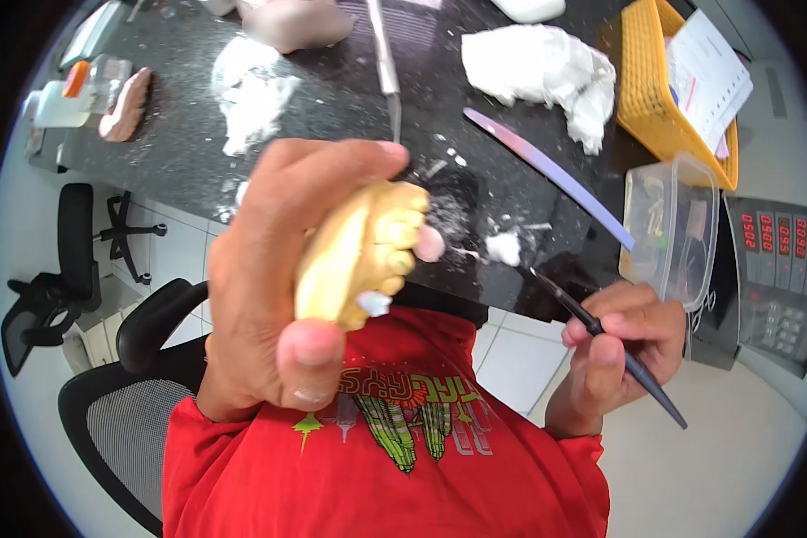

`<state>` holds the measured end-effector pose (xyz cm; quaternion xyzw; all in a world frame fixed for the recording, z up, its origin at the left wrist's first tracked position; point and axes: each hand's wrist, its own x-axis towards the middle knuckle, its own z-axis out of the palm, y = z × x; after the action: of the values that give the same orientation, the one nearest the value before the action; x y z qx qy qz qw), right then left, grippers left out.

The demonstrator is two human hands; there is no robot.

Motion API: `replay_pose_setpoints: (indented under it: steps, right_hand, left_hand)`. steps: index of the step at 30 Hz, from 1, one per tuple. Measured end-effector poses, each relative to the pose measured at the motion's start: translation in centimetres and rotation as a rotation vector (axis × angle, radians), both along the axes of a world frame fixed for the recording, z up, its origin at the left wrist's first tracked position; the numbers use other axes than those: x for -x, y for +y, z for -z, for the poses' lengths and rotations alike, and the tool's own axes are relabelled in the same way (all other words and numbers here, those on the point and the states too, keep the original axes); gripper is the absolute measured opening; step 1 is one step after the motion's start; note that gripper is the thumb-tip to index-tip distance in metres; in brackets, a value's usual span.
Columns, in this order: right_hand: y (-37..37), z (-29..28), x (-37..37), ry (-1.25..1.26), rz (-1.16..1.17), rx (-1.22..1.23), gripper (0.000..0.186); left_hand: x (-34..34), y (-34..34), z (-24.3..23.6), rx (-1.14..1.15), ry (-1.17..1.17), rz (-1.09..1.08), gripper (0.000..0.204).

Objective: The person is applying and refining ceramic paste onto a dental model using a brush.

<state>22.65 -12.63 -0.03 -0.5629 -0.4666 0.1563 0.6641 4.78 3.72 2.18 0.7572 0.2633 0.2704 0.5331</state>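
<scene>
Dental cast point(332, 260): yellow, raised over the near edge of the black counter point(179, 175), tooth row facing the right side; a slip here could send it past the edge and chip its teeth.
White tooth piece point(374, 303): set at the lower end of the row, near the thumb; how firmly it sits cannot be told, so a careless thumb might loosen or smear it.
Left hand point(251, 260): thumb against the cast's near end, fingers curled around its far side, gripping it between them; uneven pressure would be the likeliest cause of a slip.
Right hand point(628, 345): thumb and fingertips pinching a slim handle pencil-fashion; a twitch would be magnified at the far tip.
Black-handled tool point(632, 366): slanting down toward the counter, its thin tip just beside the white mound; contact cannot be made out. Too hard a jab could bend the tip or scatter the mound.
White mound point(503, 247): small, on the dark surface among pale crumbs; stray debris could get mixed into it.
Purple strip point(556, 175): lying diagonally beyond the mound; a sweeping wrist could nudge it.
Crumpled tissue point(542, 67): farther back, near the strip; if dragged, it could spread the crumbs.
Clear plastic box point(672, 229): near the right hand; a wide elbow swing might knock it.
</scene>
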Motion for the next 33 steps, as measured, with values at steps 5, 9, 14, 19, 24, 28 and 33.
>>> replay_pose_setpoints:
  steps: [5, 9, 14, 19, 24, 28, 33]
  right_hand:
    - [0.8, 0.0, 0.4, -0.004, -0.151, -0.221, 0.026]
    - [2.5, -1.0, 1.3, -0.001, -0.282, -0.280, 0.027]
    - [4.4, -0.9, 2.3, -0.017, -0.287, -0.333, 0.028]
    - [5.0, -0.3, 2.4, -0.063, -0.290, -0.274, 0.026]
    - [4.9, 0.0, 2.1, -0.098, -0.290, -0.304, 0.028]
    - [5.1, -0.1, 2.1, -0.112, -0.285, -0.306, 0.028]
    - [5.3, -0.2, 2.3, -0.103, -0.294, -0.312, 0.029]
  left_hand:
    - [-0.2, 2.1, 1.6, -0.322, -0.115, 0.110, 0.083]
    - [-0.2, 1.9, 1.3, -0.251, -0.089, 0.087, 0.080]
    - [0.2, 2.5, 1.4, -0.314, -0.116, 0.128, 0.076]
    - [0.2, 2.7, 1.6, -0.340, -0.144, 0.176, 0.073]
    - [0.0, 2.6, 1.8, -0.329, -0.173, 0.148, 0.073]
    - [-0.1, 2.8, 2.1, -0.385, -0.177, 0.158, 0.074]
    - [-0.1, 2.6, 2.0, -0.382, -0.183, 0.148, 0.074]
